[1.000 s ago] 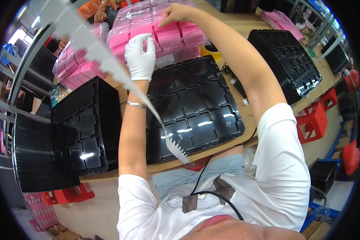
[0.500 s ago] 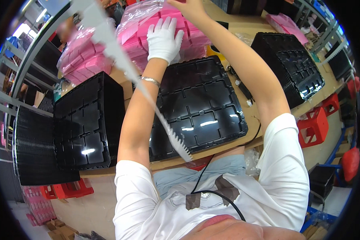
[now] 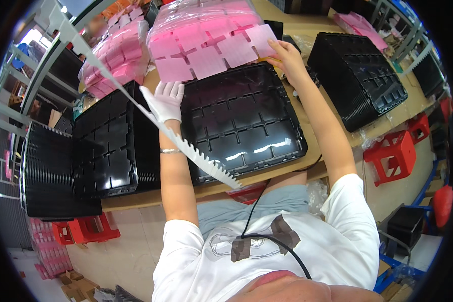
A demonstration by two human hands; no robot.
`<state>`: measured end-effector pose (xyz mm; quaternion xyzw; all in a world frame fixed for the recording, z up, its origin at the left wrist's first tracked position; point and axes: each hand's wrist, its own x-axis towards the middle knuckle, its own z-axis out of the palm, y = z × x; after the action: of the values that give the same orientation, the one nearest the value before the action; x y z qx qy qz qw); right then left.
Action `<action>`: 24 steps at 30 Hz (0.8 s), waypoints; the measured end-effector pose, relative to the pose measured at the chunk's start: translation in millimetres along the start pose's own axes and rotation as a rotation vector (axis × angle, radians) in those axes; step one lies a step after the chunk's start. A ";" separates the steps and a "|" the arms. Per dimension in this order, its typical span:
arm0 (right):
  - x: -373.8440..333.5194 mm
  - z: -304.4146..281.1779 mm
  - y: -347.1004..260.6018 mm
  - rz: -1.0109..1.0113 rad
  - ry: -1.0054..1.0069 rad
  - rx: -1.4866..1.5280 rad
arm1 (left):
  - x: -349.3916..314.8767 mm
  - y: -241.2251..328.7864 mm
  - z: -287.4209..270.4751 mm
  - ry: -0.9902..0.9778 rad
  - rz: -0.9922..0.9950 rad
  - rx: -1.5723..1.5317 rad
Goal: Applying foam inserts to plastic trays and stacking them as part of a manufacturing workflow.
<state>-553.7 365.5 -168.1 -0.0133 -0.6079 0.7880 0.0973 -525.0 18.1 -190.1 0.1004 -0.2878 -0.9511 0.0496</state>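
A thin pink foam sheet (image 3: 209, 53) with cross-shaped slots hangs above the far edge of a black plastic tray (image 3: 239, 118). My bare right hand (image 3: 288, 59) pinches its right end between thumb and fingers. Below the sheet's near left corner is my left hand (image 3: 165, 100), in a white glove. Its fingers are spread and I see nothing held in it; whether the fingertips touch the sheet I cannot tell. Behind the sheet stands a pile of pink foam sheets (image 3: 201, 12) in clear plastic wrap.
Stacks of black trays stand left (image 3: 105, 146) and right (image 3: 360, 80) on the brown table (image 3: 317, 173). More wrapped pink foam (image 3: 118, 55) lies at the far left. A pale toothed strip (image 3: 186, 148) crosses the view close up. Red stools (image 3: 392, 158) stand below the table.
A pink sheet has come off the pile toward me, its right end in my right hand. My left hand has left the pile and moved nearer and to the left.
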 end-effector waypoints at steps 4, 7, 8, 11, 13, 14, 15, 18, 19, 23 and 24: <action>12.4 -10.8 2.7 -0.154 -0.024 -0.065 | -5.5 9.1 31.1 -0.179 0.133 0.449; -24.3 -8.0 -7.9 -0.091 0.031 -0.122 | -17.5 31.5 7.1 -0.130 0.256 0.958; -46.1 -4.0 -10.5 -0.068 0.016 -0.153 | -22.4 38.7 -3.9 -0.138 0.357 1.137; -116.2 -22.5 -9.4 -0.023 -0.027 -0.302 | -66.6 25.7 -26.3 -0.078 0.332 1.206; -155.1 -34.5 4.2 0.000 0.020 -0.298 | -101.9 12.8 -42.7 -0.082 0.353 1.295; -171.7 -38.9 11.5 -0.020 0.028 -0.304 | -112.3 6.6 -57.7 -0.053 0.378 1.407; -186.8 -44.7 18.9 0.006 0.037 -0.328 | -128.7 -1.3 -63.5 -0.038 0.446 1.529; -221.8 -54.7 34.9 0.001 0.078 -0.549 | -176.3 -15.0 -56.3 0.052 0.306 1.665; -228.2 -54.4 42.1 0.006 0.073 -0.548 | -186.2 -17.9 -56.1 0.103 0.303 1.749; -237.5 -51.3 56.5 -0.251 0.128 -0.864 | -200.7 -23.5 -62.9 0.175 0.384 1.936; -237.0 -48.3 57.7 -0.341 0.148 -0.932 | -202.3 -22.9 -64.1 0.185 0.421 1.957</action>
<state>-322.4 357.5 -259.1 -0.0116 -0.8802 0.4027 0.2510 -314.5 33.4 -222.2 0.1175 -0.9498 -0.2569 0.1345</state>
